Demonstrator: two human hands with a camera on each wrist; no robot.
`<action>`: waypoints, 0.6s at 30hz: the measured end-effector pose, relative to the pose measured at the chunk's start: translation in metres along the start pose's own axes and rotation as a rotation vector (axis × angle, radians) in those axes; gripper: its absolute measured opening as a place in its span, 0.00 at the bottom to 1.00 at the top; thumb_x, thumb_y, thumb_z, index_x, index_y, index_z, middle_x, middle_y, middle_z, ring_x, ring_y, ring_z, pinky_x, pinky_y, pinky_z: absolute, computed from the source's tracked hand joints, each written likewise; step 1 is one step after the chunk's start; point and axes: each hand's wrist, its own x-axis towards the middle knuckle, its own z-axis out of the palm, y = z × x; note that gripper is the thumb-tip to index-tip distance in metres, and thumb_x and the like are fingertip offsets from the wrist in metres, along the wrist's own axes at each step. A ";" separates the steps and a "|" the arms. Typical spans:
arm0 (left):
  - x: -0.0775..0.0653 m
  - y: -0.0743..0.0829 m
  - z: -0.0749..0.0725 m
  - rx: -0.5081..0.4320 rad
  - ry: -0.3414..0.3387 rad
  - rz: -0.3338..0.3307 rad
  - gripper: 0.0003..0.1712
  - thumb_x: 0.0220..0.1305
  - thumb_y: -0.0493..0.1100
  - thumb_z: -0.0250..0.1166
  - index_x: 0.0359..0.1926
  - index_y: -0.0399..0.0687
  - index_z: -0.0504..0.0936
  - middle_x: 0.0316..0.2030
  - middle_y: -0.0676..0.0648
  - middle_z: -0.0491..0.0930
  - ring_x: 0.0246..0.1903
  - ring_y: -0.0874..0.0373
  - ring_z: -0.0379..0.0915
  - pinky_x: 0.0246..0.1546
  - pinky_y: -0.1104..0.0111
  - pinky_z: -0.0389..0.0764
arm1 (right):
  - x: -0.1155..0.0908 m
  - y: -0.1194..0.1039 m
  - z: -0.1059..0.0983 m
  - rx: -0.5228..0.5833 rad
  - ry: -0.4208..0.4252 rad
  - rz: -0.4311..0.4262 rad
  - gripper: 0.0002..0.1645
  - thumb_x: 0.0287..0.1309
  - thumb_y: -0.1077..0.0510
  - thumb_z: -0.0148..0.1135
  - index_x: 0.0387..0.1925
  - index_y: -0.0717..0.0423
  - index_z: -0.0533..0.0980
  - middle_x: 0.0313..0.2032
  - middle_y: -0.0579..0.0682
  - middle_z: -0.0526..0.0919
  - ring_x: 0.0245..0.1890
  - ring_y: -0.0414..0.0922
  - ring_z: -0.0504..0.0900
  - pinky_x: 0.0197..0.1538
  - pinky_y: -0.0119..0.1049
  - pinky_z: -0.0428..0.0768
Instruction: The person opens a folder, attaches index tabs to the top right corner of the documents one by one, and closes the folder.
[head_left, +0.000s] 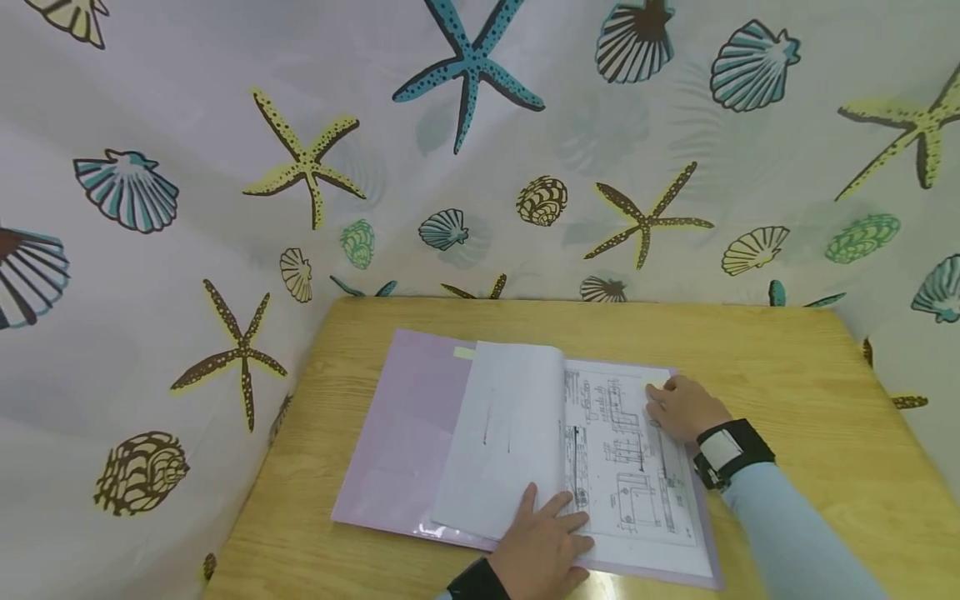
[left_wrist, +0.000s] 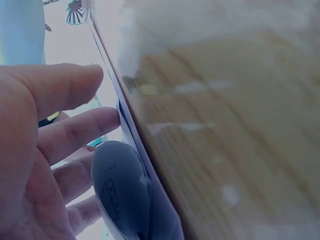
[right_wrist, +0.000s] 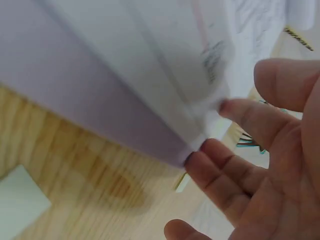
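Observation:
A lilac folder [head_left: 397, 433] lies opened on the wooden table, holding a stack of sheets. One white page [head_left: 510, 433] is turned over to the left; on the right shows a sheet of technical drawings [head_left: 622, 467]. My left hand [head_left: 542, 546] rests with spread fingers over the lower edge of the pages by the fold. In the left wrist view, a curved page end [left_wrist: 120, 185] stands beside its fingers. At the upper right corner of the drawing sheet is my right hand [head_left: 686, 408]. Its fingertips [right_wrist: 227, 107] touch the sheet's corner and the folder's edge, the thumb held apart.
The wooden table [head_left: 810, 375] extends around the folder on both sides and behind it. A white cloth [head_left: 525, 242] printed with starfish and shells hangs at the back and sides. Dark bands with small devices [head_left: 731, 454] are strapped around the wrists.

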 end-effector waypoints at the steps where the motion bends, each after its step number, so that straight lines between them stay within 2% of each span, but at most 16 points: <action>1: 0.000 0.000 0.001 0.003 0.002 0.003 0.21 0.54 0.63 0.60 0.50 0.71 0.78 0.58 0.60 0.69 0.64 0.54 0.51 0.56 0.39 0.53 | -0.004 -0.001 -0.001 0.014 -0.008 -0.005 0.28 0.64 0.47 0.46 0.59 0.59 0.69 0.53 0.69 0.67 0.46 0.65 0.71 0.42 0.58 0.72; 4: 0.001 0.001 0.002 0.015 0.010 0.008 0.21 0.54 0.64 0.60 0.50 0.71 0.77 0.58 0.60 0.68 0.65 0.54 0.50 0.56 0.39 0.52 | -0.021 -0.010 -0.001 0.045 -0.023 -0.031 0.27 0.65 0.47 0.47 0.59 0.57 0.69 0.58 0.71 0.62 0.55 0.70 0.63 0.50 0.64 0.65; 6: 0.001 0.001 0.003 0.019 0.022 0.009 0.22 0.53 0.64 0.61 0.50 0.70 0.77 0.59 0.60 0.68 0.65 0.54 0.49 0.55 0.38 0.52 | -0.036 -0.018 0.002 0.066 -0.013 -0.046 0.27 0.64 0.47 0.49 0.59 0.57 0.70 0.60 0.70 0.60 0.57 0.70 0.60 0.52 0.65 0.62; 12: -0.004 0.000 0.001 -0.036 0.099 0.004 0.23 0.57 0.62 0.59 0.54 0.66 0.75 0.63 0.53 0.61 0.66 0.51 0.47 0.54 0.39 0.57 | -0.080 -0.039 0.017 0.051 0.030 -0.129 0.27 0.57 0.45 0.57 0.55 0.55 0.74 0.58 0.65 0.66 0.57 0.67 0.63 0.50 0.63 0.65; 15: -0.016 -0.007 -0.003 -0.089 0.210 -0.036 0.25 0.58 0.59 0.60 0.56 0.61 0.74 0.64 0.50 0.60 0.65 0.50 0.49 0.53 0.42 0.61 | -0.096 -0.043 0.021 0.040 0.056 -0.134 0.27 0.56 0.45 0.59 0.53 0.54 0.75 0.57 0.63 0.68 0.56 0.65 0.65 0.50 0.62 0.66; 18: -0.036 -0.024 -0.005 -0.124 0.374 -0.103 0.27 0.57 0.55 0.61 0.57 0.55 0.73 0.62 0.47 0.63 0.63 0.50 0.53 0.54 0.45 0.62 | -0.110 -0.042 0.024 0.040 0.066 -0.115 0.27 0.56 0.44 0.59 0.53 0.54 0.75 0.57 0.64 0.68 0.56 0.64 0.65 0.51 0.62 0.66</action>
